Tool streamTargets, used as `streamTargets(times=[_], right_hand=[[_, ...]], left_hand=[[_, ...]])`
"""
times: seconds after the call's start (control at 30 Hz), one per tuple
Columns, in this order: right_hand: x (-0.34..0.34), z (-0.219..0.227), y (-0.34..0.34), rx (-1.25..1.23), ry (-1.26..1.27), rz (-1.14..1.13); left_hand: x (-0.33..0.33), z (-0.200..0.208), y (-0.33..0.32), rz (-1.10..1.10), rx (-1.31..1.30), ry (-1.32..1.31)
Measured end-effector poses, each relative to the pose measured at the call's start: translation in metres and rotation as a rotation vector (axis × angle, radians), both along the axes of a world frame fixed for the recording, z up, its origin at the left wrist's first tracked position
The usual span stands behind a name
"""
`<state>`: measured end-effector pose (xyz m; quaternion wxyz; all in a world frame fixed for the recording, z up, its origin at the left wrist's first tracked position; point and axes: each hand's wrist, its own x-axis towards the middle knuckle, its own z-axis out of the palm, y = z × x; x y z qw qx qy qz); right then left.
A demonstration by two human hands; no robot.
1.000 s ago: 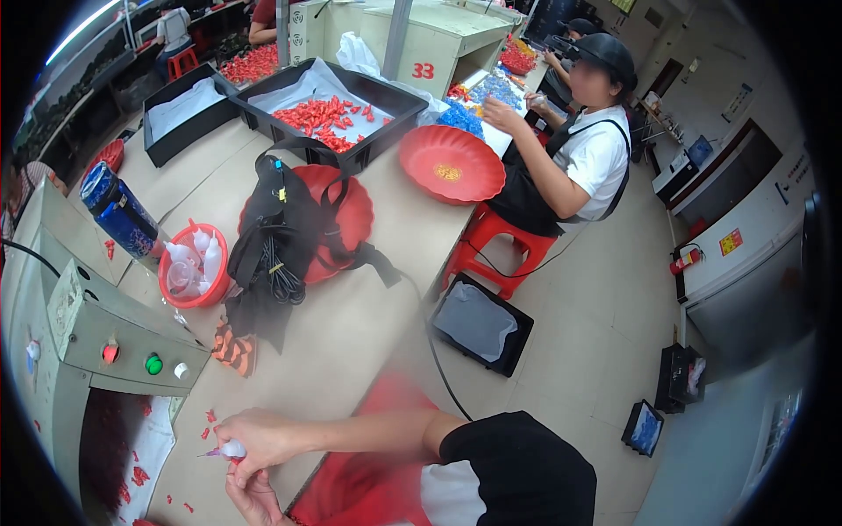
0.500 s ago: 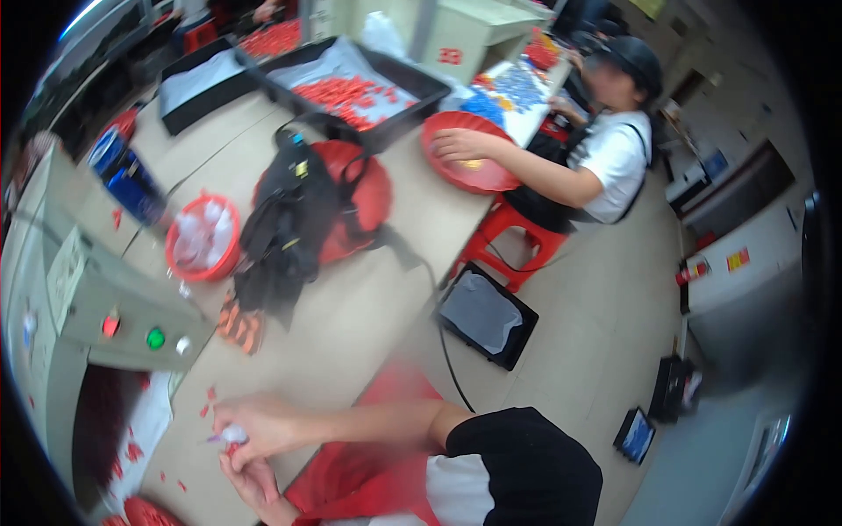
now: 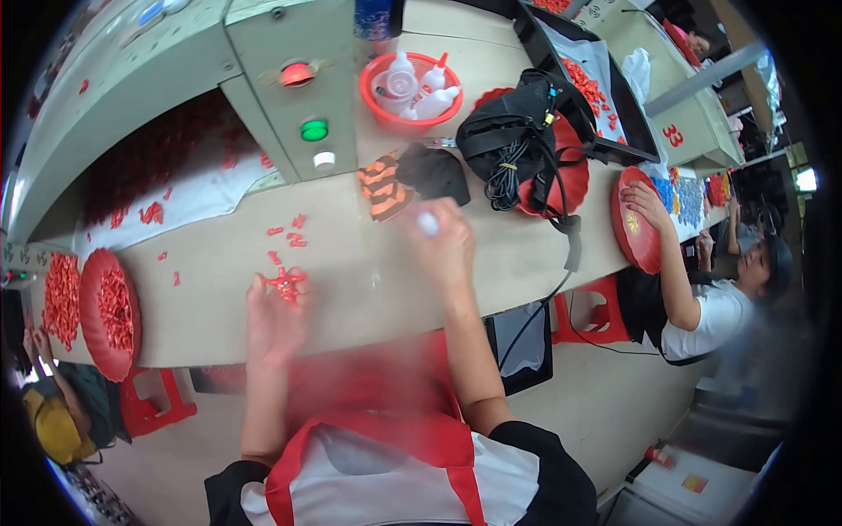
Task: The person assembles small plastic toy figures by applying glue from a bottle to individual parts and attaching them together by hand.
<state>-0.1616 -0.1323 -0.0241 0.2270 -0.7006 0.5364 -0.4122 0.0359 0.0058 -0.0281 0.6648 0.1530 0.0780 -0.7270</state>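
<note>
Head view: a person's two bare hands above a pale table (image 3: 377,285), seen from above. At centre left of the frame, the left hand (image 3: 279,320) is partly curled, palm up, with a cluster of small red pieces (image 3: 288,285) held between thumb and fingers. At the centre, the right hand (image 3: 445,245), blurred, is closed around a small white object (image 3: 428,224), of which only a rounded end shows; its full form cannot be told. Loose red bits (image 3: 296,239) lie on the table just beyond the left hand. Upper left, a pale green machine (image 3: 333,53) bears a green button (image 3: 314,131); its opening contains a white sheet (image 3: 197,219) scattered with further red bits. Far left, a red scalloped dish (image 3: 112,351) holds a heap of them. Top centre, a red basket (image 3: 372,96) contains white squeeze bottles (image 3: 432,103). Near the right hand lies an orange-and-black cloth (image 3: 382,188); farther right, a black bag (image 3: 502,136) with coiled cable rests on a red dish (image 3: 572,180). Right of the frame, a co-worker's hand (image 3: 645,203) reaches into another red dish (image 3: 627,245).
</note>
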Motion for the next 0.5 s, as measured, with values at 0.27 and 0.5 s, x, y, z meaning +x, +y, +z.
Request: streamTargets(times=[0.27,0.5], right_hand=[[0.022,0.0,-0.015,0.009,0.321,0.148],[0.024,0.006,-0.003,0.356,-0.016,0.147]], left_hand=[[-0.008,-0.001,-0.008,-0.098,-0.09,0.134],[-0.009,-0.005,-0.006,-0.088,-0.065,0.092]])
